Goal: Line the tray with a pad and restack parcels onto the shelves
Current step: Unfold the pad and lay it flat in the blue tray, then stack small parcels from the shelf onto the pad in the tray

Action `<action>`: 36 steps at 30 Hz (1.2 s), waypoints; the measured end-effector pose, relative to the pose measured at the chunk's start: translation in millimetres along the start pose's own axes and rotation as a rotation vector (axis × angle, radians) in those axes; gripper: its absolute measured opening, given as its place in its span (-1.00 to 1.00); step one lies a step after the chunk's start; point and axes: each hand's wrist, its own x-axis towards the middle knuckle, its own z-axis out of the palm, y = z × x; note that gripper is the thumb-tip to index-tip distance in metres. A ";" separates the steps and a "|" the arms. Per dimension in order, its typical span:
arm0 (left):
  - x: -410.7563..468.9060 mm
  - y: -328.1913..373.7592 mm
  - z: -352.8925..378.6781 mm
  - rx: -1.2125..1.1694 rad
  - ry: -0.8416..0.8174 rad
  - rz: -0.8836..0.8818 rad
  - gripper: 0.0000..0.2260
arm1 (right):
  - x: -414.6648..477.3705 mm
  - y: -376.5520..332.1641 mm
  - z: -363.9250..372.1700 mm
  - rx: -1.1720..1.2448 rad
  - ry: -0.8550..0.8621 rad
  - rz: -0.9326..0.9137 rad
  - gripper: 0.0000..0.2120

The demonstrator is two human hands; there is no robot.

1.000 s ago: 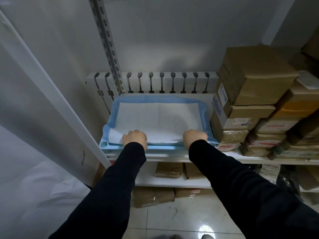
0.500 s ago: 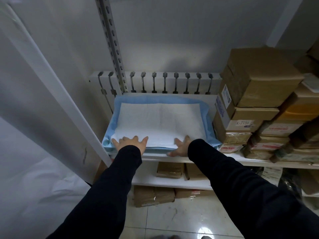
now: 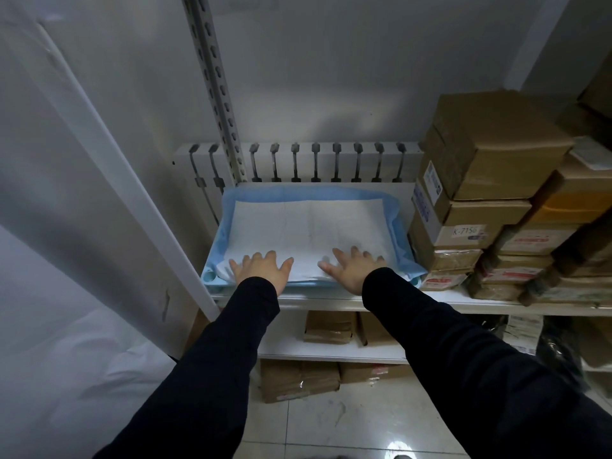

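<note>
A light blue tray (image 3: pixel 209 277) sits on the white shelf (image 3: pixel 463 298), left of the parcels. A white pad with a blue border (image 3: pixel 308 226) lies spread inside it, its blue edges riding up the tray walls. My left hand (image 3: pixel 261 266) lies flat with spread fingers on the pad's near left part. My right hand (image 3: pixel 354 265) presses flat on the near right part, fingers spread. Brown cardboard parcels (image 3: pixel 490 150) are stacked on the shelf right of the tray.
A slotted metal upright (image 3: pixel 212 87) rises behind the tray's left corner, in front of a white radiator (image 3: pixel 314 160). More brown parcels (image 3: pixel 328 326) lie on the lower shelf and on the tiled floor (image 3: pixel 298 380). A white panel (image 3: pixel 109 167) leans at the left.
One second ago both hands were curled at the pad's near edge. They opened flat and have slid forward onto the pad, fingers spread.
</note>
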 end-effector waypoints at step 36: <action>-93.3 240.6 -119.3 -1.406 -0.210 0.256 -0.42 | -106.4 119.6 -158.4 0.232 1.133 0.174 -0.46</action>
